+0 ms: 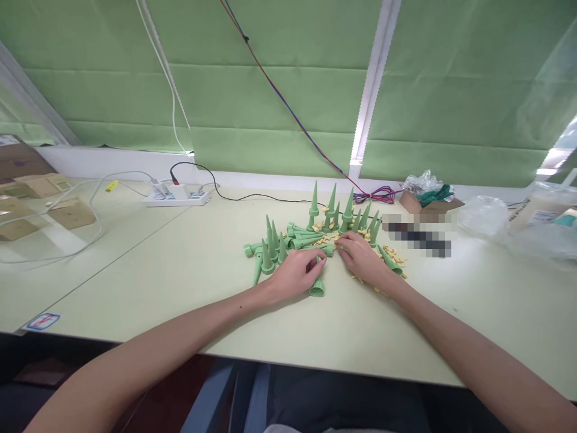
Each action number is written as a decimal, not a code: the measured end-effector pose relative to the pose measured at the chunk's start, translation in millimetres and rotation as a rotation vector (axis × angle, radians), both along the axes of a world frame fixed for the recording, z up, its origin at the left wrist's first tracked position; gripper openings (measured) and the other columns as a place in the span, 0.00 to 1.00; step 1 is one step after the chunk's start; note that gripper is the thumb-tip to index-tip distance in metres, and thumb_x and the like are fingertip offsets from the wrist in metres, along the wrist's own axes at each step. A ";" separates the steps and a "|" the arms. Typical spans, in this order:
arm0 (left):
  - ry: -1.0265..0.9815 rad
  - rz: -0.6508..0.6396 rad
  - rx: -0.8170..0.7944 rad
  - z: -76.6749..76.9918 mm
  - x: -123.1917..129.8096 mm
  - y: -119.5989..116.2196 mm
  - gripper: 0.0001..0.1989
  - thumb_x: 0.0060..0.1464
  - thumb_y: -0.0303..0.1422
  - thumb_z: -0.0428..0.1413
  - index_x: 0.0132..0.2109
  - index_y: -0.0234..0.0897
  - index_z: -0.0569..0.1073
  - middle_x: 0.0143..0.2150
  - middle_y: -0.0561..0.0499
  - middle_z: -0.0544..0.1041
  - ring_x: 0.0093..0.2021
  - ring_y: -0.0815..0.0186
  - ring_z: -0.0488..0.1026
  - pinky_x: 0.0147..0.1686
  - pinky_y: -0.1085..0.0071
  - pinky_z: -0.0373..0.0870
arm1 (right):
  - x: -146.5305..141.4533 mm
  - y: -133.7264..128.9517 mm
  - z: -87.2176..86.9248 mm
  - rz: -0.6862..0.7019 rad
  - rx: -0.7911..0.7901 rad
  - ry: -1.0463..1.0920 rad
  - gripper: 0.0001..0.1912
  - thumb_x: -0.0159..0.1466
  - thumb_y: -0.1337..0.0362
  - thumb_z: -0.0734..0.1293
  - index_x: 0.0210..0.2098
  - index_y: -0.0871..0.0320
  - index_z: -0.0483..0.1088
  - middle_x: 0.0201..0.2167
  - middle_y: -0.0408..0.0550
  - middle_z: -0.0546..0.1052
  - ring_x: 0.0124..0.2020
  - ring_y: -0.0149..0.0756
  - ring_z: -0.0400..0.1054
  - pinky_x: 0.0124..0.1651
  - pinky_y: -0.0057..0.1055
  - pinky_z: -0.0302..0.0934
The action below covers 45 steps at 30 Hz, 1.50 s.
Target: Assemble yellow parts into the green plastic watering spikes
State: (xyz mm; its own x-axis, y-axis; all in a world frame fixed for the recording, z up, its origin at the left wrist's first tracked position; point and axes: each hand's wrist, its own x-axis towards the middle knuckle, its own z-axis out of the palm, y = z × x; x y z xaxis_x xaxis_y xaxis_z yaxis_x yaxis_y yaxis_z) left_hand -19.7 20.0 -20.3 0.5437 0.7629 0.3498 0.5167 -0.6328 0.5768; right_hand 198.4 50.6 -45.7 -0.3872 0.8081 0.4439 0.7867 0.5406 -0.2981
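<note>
My left hand [297,273] is closed, thumb and fingers curled around a green plastic watering spike [317,290]. The spike's wide ribbed end points toward me, and much of its body is hidden by the fingers. To the right, my right hand [363,258] reaches into small yellow plastic pieces [393,252], its fingertips pinched together at the edge of the pile. Whether a piece is between them is too small to make out. Several green spikes stand upright [314,207] behind the hands, and others lie on their sides [311,237] between them and a left-hand group [268,258].
A white power strip [178,195] with plugs sits at the back left. Cardboard pieces [72,213] lie far left. Coiled red and blue wire [381,194], an open carton [433,207] and clear plastic bags [484,216] are at the back right. A blurred dark object [419,237] lies right of the spikes.
</note>
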 end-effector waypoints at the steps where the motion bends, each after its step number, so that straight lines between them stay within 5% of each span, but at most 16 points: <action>1: 0.000 -0.002 -0.006 0.4 0.1 -0.3 0.14 0.64 0.34 0.47 0.42 0.34 0.76 0.23 0.56 0.68 0.22 0.71 0.61 0.27 0.74 0.59 | 0.3 0.0 -0.5 0.001 -0.002 0.003 0.13 0.68 0.72 0.58 0.42 0.61 0.75 0.44 0.58 0.73 0.48 0.46 0.67 0.54 0.41 0.62; 22: 0.012 -0.001 0.002 1.4 0.4 0.2 0.12 0.64 0.32 0.48 0.41 0.33 0.76 0.22 0.57 0.67 0.21 0.73 0.60 0.27 0.75 0.58 | 1.3 -2.5 -0.2 -0.061 -0.026 -0.004 0.05 0.65 0.73 0.60 0.36 0.59 0.67 0.41 0.57 0.70 0.48 0.48 0.65 0.51 0.41 0.61; 32: -0.030 0.007 0.016 -2.3 0.1 2.5 0.11 0.64 0.33 0.49 0.41 0.35 0.76 0.21 0.58 0.66 0.21 0.73 0.60 0.26 0.75 0.59 | -4.5 -15.6 14.0 -0.171 0.033 0.149 0.05 0.69 0.67 0.60 0.36 0.57 0.66 0.35 0.50 0.75 0.36 0.42 0.68 0.38 0.34 0.59; 40: -0.097 0.030 -0.041 6.3 1.8 -3.9 0.14 0.67 0.38 0.46 0.46 0.37 0.73 0.23 0.57 0.67 0.22 0.70 0.60 0.26 0.73 0.57 | -23.3 -36.3 18.4 0.047 0.085 0.375 0.09 0.70 0.63 0.60 0.35 0.56 0.67 0.28 0.44 0.73 0.27 0.33 0.65 0.33 0.29 0.57; 45: -0.089 -0.005 0.015 9.3 1.9 -4.3 0.16 0.69 0.38 0.44 0.39 0.35 0.72 0.26 0.55 0.67 0.25 0.70 0.60 0.29 0.72 0.57 | -29.8 -43.3 16.0 0.073 -0.003 0.435 0.10 0.72 0.60 0.58 0.39 0.56 0.67 0.28 0.43 0.73 0.26 0.32 0.66 0.31 0.28 0.58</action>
State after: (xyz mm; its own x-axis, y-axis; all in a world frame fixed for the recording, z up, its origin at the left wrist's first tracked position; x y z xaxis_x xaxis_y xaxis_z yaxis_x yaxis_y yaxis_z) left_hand -17.8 15.7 -10.9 0.5140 0.7547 0.4078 0.4607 -0.6439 0.6108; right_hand 168.6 7.3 -29.7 -0.2211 0.7873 0.5755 0.5473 0.5886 -0.5950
